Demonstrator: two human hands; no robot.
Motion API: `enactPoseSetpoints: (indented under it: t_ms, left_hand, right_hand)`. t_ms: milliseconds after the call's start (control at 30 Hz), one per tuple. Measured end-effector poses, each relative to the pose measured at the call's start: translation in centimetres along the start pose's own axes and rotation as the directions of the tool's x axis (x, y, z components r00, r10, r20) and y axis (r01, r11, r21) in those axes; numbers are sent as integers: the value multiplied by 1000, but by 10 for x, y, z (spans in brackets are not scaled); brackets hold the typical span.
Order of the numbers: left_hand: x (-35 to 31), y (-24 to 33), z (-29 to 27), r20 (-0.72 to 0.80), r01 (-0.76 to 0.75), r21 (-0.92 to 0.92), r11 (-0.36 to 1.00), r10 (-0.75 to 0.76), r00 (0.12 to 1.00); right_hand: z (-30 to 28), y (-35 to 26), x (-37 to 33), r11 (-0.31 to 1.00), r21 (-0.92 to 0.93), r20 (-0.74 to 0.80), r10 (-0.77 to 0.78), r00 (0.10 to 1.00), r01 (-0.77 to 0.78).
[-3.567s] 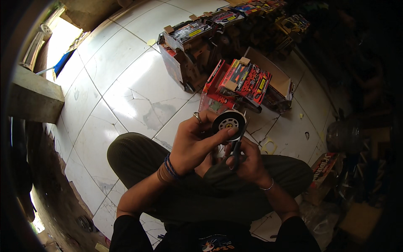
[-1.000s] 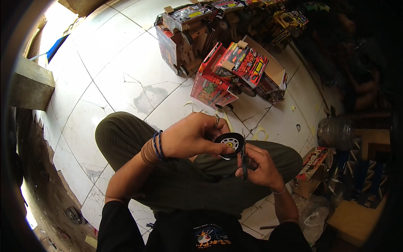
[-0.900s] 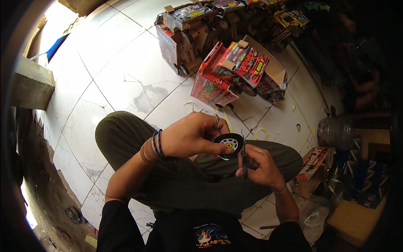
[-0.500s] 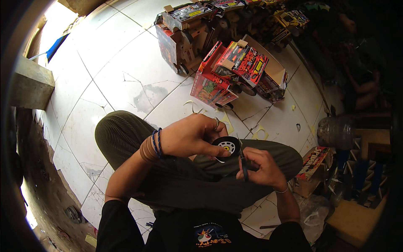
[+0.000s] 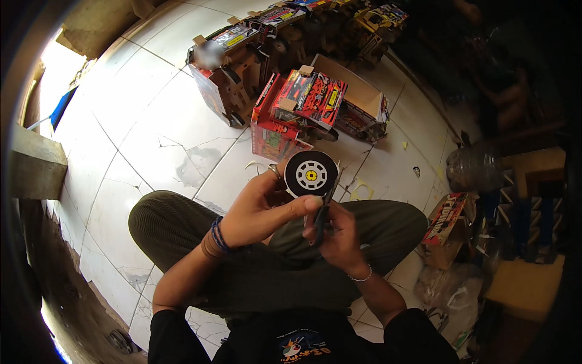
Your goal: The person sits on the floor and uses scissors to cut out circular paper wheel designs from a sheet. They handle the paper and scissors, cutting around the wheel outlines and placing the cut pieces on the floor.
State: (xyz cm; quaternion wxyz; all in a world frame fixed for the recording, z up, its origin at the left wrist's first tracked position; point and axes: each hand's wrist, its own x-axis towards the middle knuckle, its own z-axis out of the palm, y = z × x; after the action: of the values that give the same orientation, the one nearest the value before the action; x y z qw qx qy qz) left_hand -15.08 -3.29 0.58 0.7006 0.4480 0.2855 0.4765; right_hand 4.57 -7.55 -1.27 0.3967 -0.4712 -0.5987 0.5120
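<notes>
My left hand (image 5: 257, 203) grips a flat printed wheel disc (image 5: 311, 176) from its left and lower edge, fingers behind and thumb stretched toward the scissors. The disc is black, with a pale spoked ring and a yellow centre, and its face is turned up to me. Dark-handled scissors (image 5: 321, 224) are held in my right hand (image 5: 339, 242), which is closed round the handles. Their blades point away from me along the disc's right edge. I cannot tell whether the blades touch it.
Ahead on the cracked white tiles (image 5: 151, 133) stand a red cardboard toy truck (image 5: 309, 97) and a row of similar trucks (image 5: 227, 79). Pale paper scraps (image 5: 362, 191) lie beyond my knees. At right are a clear plastic jug (image 5: 473, 170), a printed box (image 5: 447, 221) and a plastic bag (image 5: 451, 291).
Both hands have moved away from my body and slightly left, with the disc and scissors. The disc now faces up more fully, and my left thumb has slid off its face toward the lower edge.
</notes>
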Motion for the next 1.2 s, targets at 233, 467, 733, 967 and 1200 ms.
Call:
enactPoseSetpoints:
  t_ms: [233,467,733,967,1200]
  left_hand:
    - [-4,5,5,-141,17,130,991,1,990]
    - [-5,7,2,-79,-55,315,947,84,993]
    - [-4,17,5,-83,20,315,949,6,997]
    - [-3,18,3,-72,-7,370,929,36,997]
    - [-3,13,0,-55,11,405,914,13,998]
  right_hand:
    - [22,4,1,1000,8,-55,-25,998,26]
    - [12,15,-5,997,-21,-27,-73,997,73]
    - [11,13,-7,998,64,-2,16,1000,-16]
    - [11,11,-5,1000,14,-25,-12,1000,12]
    - [0,7,-4,997,-74,37,-11,999,14]
